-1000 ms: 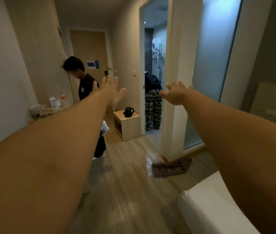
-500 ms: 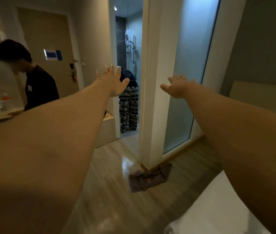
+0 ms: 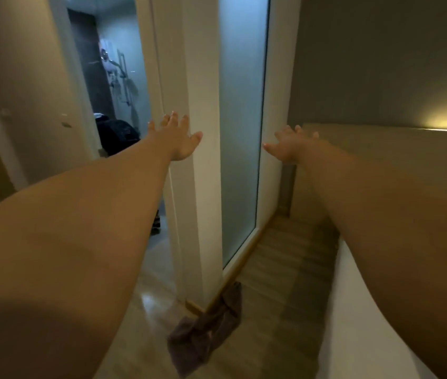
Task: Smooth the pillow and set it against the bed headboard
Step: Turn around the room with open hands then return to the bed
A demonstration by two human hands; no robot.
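Note:
Both my arms stretch straight out in front of me. My left hand (image 3: 177,138) is open with fingers spread, held in the air before the white door frame. My right hand (image 3: 290,144) is open too, empty, just left of the beige headboard (image 3: 397,160) at the right. A strip of the white bed (image 3: 340,324) shows at the lower right, partly behind my right forearm. No pillow is in view.
A frosted glass panel (image 3: 240,132) and a white pillar (image 3: 197,187) stand ahead. The bathroom doorway (image 3: 115,99) opens on the left. A dark towel (image 3: 205,329) lies crumpled on the wooden floor (image 3: 277,283) between the pillar and the bed.
The view has swung to the right: the person in black and the side table have left the frame, and the headboard has come in. Both hands stay open and outstretched.

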